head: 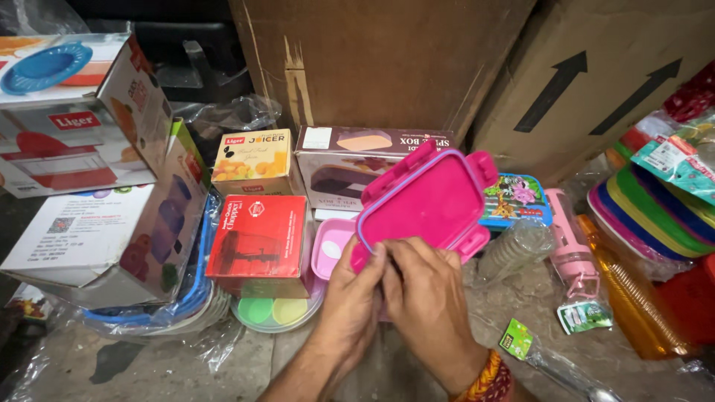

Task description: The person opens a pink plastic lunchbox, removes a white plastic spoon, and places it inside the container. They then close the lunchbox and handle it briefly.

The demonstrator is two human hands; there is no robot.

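- I'm gripping the pink lunchbox [428, 201] with both hands, left hand [350, 298] and right hand [428, 298], fingers clamped on its near edge.
- Open lid's leaning away toward 12 o'clock, long axis running 8 to 2.

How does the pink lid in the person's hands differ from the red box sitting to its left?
The pink lid is plastic, tilted up and gripped at its lower edge by the left hand and right hand; the red box is printed cardboard, resting untouched on a stack of containers. The pink lid has rounded corners and clip flaps; the red box has square edges. Both are roughly rectangular.
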